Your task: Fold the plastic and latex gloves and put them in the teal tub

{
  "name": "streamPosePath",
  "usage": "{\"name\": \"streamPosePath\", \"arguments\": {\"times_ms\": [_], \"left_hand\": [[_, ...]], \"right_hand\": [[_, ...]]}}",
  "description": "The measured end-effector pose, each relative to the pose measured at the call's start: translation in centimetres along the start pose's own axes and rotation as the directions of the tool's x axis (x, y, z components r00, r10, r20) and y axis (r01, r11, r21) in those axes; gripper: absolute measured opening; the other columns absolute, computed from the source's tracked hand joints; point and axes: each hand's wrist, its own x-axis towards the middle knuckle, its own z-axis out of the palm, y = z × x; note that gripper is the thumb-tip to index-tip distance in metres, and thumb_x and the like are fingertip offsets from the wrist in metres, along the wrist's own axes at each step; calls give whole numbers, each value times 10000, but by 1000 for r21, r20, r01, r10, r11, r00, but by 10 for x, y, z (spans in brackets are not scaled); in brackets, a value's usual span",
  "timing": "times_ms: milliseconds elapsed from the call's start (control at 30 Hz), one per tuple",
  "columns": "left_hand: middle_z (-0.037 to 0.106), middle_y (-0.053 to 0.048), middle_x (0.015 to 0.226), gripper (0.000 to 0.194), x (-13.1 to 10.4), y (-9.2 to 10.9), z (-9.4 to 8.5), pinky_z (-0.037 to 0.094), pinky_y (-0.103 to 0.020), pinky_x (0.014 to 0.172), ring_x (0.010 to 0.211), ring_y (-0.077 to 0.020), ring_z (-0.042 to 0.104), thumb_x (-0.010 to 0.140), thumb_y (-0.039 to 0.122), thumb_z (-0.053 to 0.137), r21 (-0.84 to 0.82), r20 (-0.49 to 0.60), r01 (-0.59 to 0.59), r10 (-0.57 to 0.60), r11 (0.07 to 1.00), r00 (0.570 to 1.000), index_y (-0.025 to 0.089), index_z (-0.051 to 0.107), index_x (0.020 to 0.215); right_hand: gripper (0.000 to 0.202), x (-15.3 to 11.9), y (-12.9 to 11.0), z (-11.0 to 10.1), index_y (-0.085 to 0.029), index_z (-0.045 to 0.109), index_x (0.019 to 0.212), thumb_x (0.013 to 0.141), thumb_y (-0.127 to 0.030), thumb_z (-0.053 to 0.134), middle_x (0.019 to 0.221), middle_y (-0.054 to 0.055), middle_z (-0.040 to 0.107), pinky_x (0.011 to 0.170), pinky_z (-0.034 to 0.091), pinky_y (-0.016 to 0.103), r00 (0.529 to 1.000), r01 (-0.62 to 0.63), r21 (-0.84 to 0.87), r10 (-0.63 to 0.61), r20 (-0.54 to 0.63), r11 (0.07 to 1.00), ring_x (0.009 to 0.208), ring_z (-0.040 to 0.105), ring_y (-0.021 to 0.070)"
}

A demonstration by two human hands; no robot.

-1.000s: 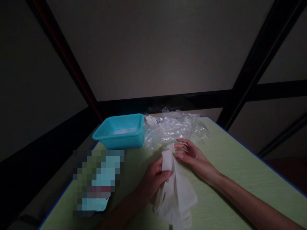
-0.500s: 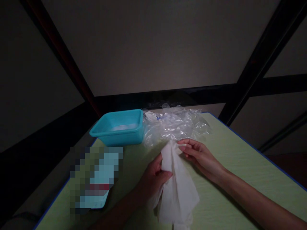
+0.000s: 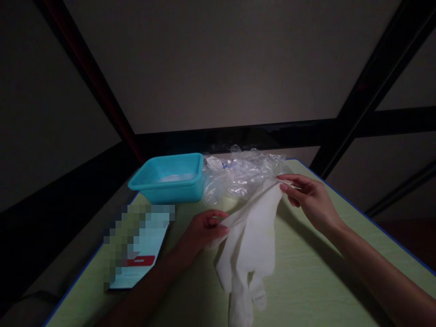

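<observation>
One green table (image 3: 306,286) fills the foreground; over it, a white glove (image 3: 257,240) hangs between left hand (image 3: 204,229) and right hand (image 3: 313,200), both sets of fingers clamped on its edge. Beyond lies clear plastic (image 3: 238,175), beside a blue tub (image 3: 175,191).

Plain white gloves (image 3: 257,240); turquoise basin (image 3: 173,191); pale green, blue-edged table (image 3: 306,281).

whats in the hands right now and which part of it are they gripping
A white glove, pinched along its upper edge: the left hand at one side, the right hand at the other, its fingers hanging down.
</observation>
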Motion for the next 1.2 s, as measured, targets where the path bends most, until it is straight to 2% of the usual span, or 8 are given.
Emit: {"name": "streamPosePath", "arguments": {"times_ms": [133, 300, 433, 533, 700, 833, 967, 1200], "left_hand": [[676, -8, 681, 453, -1, 2, -9, 405, -215, 536, 574, -136, 584, 377, 239, 826, -13, 42, 49, -49, 999, 998, 127, 629, 769], [576, 33, 540, 281, -6, 3, -12, 346, -177, 481, 494, -77, 497, 560, 340, 756, 119, 4, 2, -3, 993, 1000, 117, 597, 620], [568, 44, 607, 287, -13, 3, -6, 305, -168, 385, 414, -66, 508, 652, 363, 703, -20, 37, 66, -66, 998, 997, 147, 560, 774], [624, -7, 867, 313, -17, 6, 0, 464, -220, 537, 627, -134, 648, 677, 290, 699, -152, 39, 111, -106, 982, 994, 178, 541, 923], [644, -52, 953, 232, -23, 12, 6, 463, -312, 810, 923, -213, 600, 756, 333, 620, 129, -49, -292, 300, 948, 953, 157, 583, 902], [613, -76, 1071, 51, -35, 12, 4, 453, -298, 823, 1003, -201, 564, 814, 177, 504, 591, -14, -594, 743, 546, 669, 181, 554, 811], [650, -107, 941, 144, -41, -1, 0, 472, -295, 720, 846, -194, 603, 766, 83, 479, 732, 485, -675, 766, -92, 422, 169, 554, 854], [581, -12, 584, 143, -40, -16, 11, 329, -260, 443, 470, -137, 491, 730, 108, 417, 703, 698, -618, 506, -352, 506, 170, 546, 736]], "right_hand": [[366, 3, -2, -5, -182, 640, 914, 593, -324, 741, 530, -53, 535, 384, 337, 223, 1000, 24, -24, -24, -3, 999, 407, 482, 79], [355, 3, -5, -7, -197, 638, 821, 529, -322, 796, 692, 2, 644, 576, 482, 246, 999, -30, 127, 25, 46, 991, 681, 636, 150], [325, -1, -9, -6, -217, 667, 804, 522, -302, 805, 813, 14, 662, 694, 495, 298, 992, -75, 199, 52, 116, 977, 733, 614, 151], [238, -2, -10, -7, -232, 676, 720, 553, -366, 781, 775, 5, 636, 752, 487, 324, 992, -69, 243, 42, 117, 968, 709, 583, 144], [296, -2, -16, -11, -249, 611, 528, 645, -515, 669, 686, 1, 555, 668, 468, 286, 997, -1, 240, -18, 77, 971, 658, 519, 139], [383, -2, -19, -15, -222, 506, 450, 676, -510, 618, 625, 13, 529, 538, 397, 278, 995, 12, 111, -23, 94, 994, 589, 480, 139], [218, 1, -11, -22, -203, 542, 532, 574, -312, 726, 553, -28, 497, 475, 324, 242, 954, -33, -142, 73, 292, 989, 515, 422, 102], [154, 4, 1, -29, -200, 615, 639, 517, -109, 632, 562, -17, 554, 453, 330, 239, 786, -68, -446, 323, 527, 892, 512, 470, 120]]}}
